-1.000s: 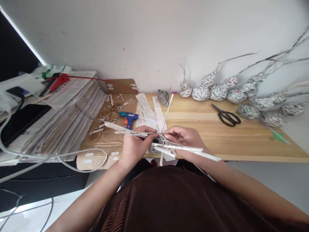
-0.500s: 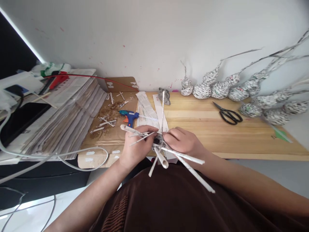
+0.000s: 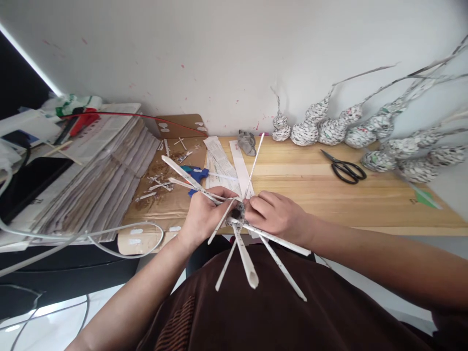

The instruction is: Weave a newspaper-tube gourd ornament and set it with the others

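Observation:
A small piece woven from rolled newspaper (image 3: 239, 213) is held over the table's front edge, a dark hollow at its centre. Several white paper tubes stick out of it in all directions, the thickest (image 3: 247, 265) pointing down toward my body. My left hand (image 3: 204, 214) closes on its left side, thumb and fingers pinching near the rim. On the right side, my right hand (image 3: 272, 212) has curled fingers gripping the rim, beside a tube (image 3: 256, 163) that points up and away. The palms and the underside of the weave are hidden.
Finished woven paper gourds (image 3: 305, 131) line the wall at the right, near black scissors (image 3: 345, 168). A blue glue gun (image 3: 199, 174) lies on stained cardboard (image 3: 157, 209) with paper scraps. Paper strips (image 3: 223, 163) lie beyond my hands. Stacked newspapers (image 3: 120, 151) and white cables (image 3: 157, 239) occupy the left.
The woven piece has turned and tipped in my hands. Its tubes now fan out more widely, one reaching far to the upper left, and the upright one leans right. Both hands keep their grip.

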Motion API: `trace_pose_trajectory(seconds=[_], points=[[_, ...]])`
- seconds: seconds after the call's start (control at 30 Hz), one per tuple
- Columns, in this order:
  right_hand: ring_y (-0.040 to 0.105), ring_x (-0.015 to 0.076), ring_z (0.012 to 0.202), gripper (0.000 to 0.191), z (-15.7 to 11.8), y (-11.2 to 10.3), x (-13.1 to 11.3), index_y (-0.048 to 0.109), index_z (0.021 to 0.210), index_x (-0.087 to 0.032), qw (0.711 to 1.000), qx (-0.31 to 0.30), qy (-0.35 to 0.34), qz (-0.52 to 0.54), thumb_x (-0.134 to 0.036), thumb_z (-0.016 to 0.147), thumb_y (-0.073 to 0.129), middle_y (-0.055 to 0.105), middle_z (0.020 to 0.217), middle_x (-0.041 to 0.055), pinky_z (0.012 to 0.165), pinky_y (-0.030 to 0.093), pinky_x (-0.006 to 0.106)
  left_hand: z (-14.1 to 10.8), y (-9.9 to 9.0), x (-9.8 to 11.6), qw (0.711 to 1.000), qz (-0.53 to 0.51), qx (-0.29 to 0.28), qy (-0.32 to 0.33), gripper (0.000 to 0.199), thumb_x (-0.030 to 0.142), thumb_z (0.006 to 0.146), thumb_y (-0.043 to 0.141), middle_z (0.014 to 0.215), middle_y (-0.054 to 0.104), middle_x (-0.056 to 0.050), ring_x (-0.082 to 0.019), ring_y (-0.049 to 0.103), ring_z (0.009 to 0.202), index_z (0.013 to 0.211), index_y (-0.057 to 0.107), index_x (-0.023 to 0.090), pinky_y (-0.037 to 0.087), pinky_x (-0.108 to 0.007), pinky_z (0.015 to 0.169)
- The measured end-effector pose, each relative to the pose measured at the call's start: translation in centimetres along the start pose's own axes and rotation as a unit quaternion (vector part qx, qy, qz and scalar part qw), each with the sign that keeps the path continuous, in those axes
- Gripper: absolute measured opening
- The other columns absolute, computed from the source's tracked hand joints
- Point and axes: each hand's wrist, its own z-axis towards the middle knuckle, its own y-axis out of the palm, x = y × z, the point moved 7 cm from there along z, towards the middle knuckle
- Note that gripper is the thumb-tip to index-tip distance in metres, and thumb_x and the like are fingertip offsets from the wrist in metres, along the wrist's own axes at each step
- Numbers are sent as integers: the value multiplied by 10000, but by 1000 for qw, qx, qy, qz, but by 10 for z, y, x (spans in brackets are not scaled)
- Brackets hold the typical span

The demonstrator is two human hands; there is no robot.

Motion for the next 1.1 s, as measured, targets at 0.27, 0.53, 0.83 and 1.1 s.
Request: trace_pose_trajectory(seconds=[0.27,0.53,0.83,1.1], points=[[438,184,697,190,-4,1,8,686,820,-170,999,-10,41,23,-142,957,557,572,734,46,629,391,308,-3,-1,3,1000,-1,-17,-13,188,286,797,736,865,808,-40,-175,734,697,943,789,180,576,-247,609],[526,175,733,175,-7,9,18,663,858,-168,963,-53,164,206,-185,973,532,631,808,57,634,411,280,-6,-5,8,997,42,56,44,98,280,825,753,791,793,-24,-167,728,723,811,780,187,556,-248,666],[544,90,615,123,-8,24,40,629,767,-183,865,-16,315,392,-123,869,595,623,716,-19,597,384,206,-10,-2,14,991,65,63,97,113,226,883,681,810,797,-24,-167,729,736,818,766,188,552,-252,681],[615,109,676,70,-3,19,42,713,863,-181,890,29,300,344,-147,863,652,694,781,10,628,433,209,-14,-3,16,985,126,29,111,175,223,926,607,926,814,-43,-187,758,840,942,778,192,559,-265,760]])
